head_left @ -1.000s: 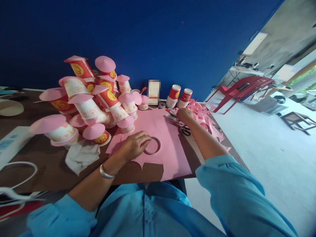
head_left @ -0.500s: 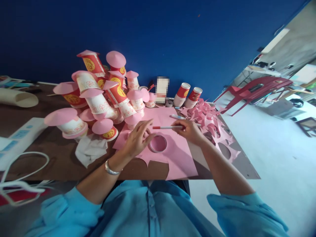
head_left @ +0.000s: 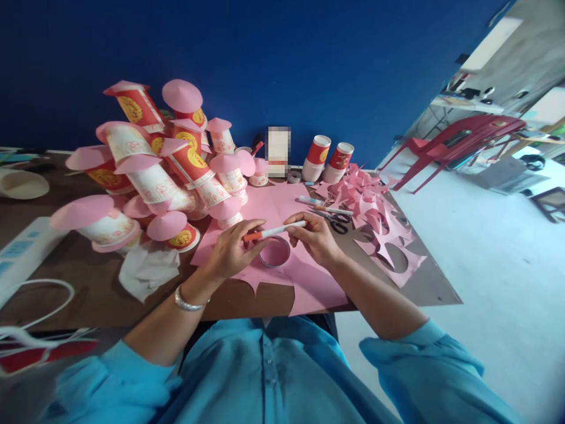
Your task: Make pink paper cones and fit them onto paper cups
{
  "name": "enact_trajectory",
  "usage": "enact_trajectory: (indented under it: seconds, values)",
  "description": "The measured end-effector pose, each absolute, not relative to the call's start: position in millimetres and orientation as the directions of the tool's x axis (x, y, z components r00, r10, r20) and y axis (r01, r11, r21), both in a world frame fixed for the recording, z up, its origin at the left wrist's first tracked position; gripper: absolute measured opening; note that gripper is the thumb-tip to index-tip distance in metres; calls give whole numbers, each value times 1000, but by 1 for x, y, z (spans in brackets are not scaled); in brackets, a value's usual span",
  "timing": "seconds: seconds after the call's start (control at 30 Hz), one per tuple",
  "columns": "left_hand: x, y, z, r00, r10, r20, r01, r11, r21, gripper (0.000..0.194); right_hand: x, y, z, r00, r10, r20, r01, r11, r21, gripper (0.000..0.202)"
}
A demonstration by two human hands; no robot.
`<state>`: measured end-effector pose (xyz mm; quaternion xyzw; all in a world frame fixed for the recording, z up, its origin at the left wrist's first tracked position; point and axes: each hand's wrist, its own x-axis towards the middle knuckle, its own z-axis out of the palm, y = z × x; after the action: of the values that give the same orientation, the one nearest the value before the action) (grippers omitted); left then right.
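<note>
A white marker pen [head_left: 277,230] with an orange-red cap is held level in front of me. My left hand [head_left: 232,247] has its thumb and fingers closed around the capped end. The other end is pinched by my right hand [head_left: 314,237]. Just below the pen, a round ring like a tape roll [head_left: 288,254] rests on the pink paper sheet [head_left: 318,288], partly covered by my left thumb. Scissors with dark handles [head_left: 339,224] lie beyond my right hand, beside another pen with an orange end [head_left: 333,209].
Paper cups with pink cone tops [head_left: 150,182] are piled at the left. Two cup stacks [head_left: 316,158] stand against the blue wall. Pink paper scraps [head_left: 375,203] cover the right side. A crumpled white tissue [head_left: 150,268] and a power strip [head_left: 22,253] lie left.
My hands have come together on the marker pen; the left hand, apart from it before, now grips its capped end. The right hand has moved left and uncovered the scissors.
</note>
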<state>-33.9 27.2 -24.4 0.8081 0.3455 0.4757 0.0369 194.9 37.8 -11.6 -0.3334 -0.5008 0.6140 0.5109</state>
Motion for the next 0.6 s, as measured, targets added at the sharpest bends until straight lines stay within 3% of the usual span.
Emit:
enact_trajectory:
  seconds: [0.13, 0.3, 0.5, 0.6]
  values:
    - [-34, 26, -23, 327, 542, 774, 571, -766, 295, 18, 195, 40, -20, -217, 976, 19, -418, -75, -905, 35]
    - [-32, 26, -26, 420, 527, 739, 575, -785, 233, 31, 192, 33, -23, -274, 962, -6, -463, -137, -876, 40]
    - [-28, 24, -26, 391, 552, 736, 614, -753, 238, 37, 200, 38, -16, -131, 986, 99, -459, 28, -888, 43]
    - [-35, 26, -23, 285, 600, 748, 638, -701, 319, 37, 233, 54, -4, 177, 971, 162, -416, 223, -882, 45]
